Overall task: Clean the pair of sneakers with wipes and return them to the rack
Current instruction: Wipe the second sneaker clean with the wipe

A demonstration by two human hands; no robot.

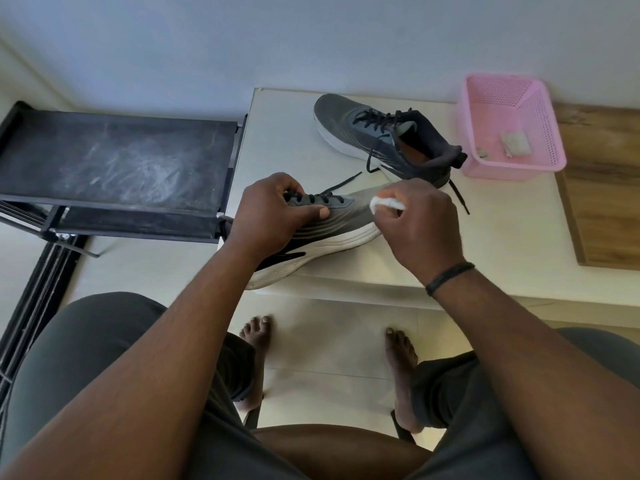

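A grey sneaker (341, 223) with a white sole and black laces lies on its side at the near edge of the white table (502, 230). My left hand (268, 213) grips it around the laced upper, thumb on the side. My right hand (420, 223) pinches a crumpled white wipe (387, 204) against the sneaker's toe area. The second grey sneaker (384, 133) stands upright farther back on the table, its laces loose. The black shoe rack (114, 168) stands to the left of the table, its dusty top shelf bare.
A pink plastic basket (509, 126) sits at the table's back right, holding a used grey wipe (516, 143). A wooden board (602, 188) lies on the right. My knees and bare feet are below the table edge.
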